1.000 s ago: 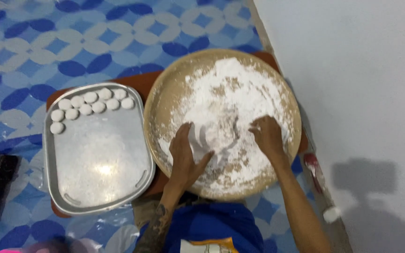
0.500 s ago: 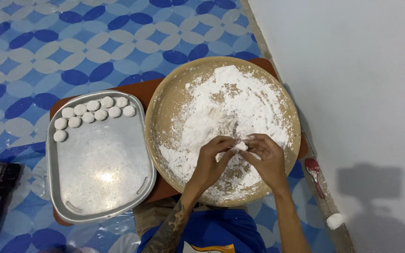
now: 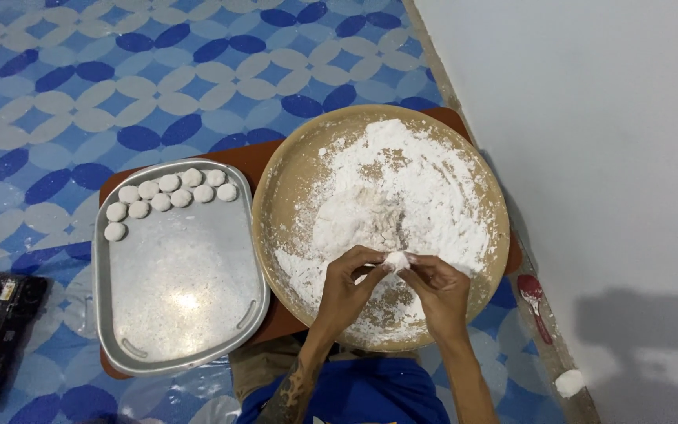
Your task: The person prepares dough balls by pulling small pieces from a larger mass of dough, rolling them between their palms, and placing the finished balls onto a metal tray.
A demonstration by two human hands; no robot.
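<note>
Head view, looking down. I hold my left hand (image 3: 347, 286) and right hand (image 3: 439, 289) together over the near edge of the round tan tray (image 3: 288, 177), which is heaped with white flour (image 3: 425, 188). The fingers (image 3: 370, 255) of both hands curl inward and pinch a small white lump of dough (image 3: 396, 261) between their tips, just above the flour. To my left, touching the round tray, lies a rectangular metal tray (image 3: 190, 314) dusted with flour; ten flattened white dough discs (image 3: 170, 192) sit in two rows along its far edge. Both trays rest on a reddish-brown board (image 3: 256, 157) on the blue-and-white patterned floor (image 3: 119, 71). A red spoon (image 3: 534, 298) lies near the wall, right of the round tray.
</note>
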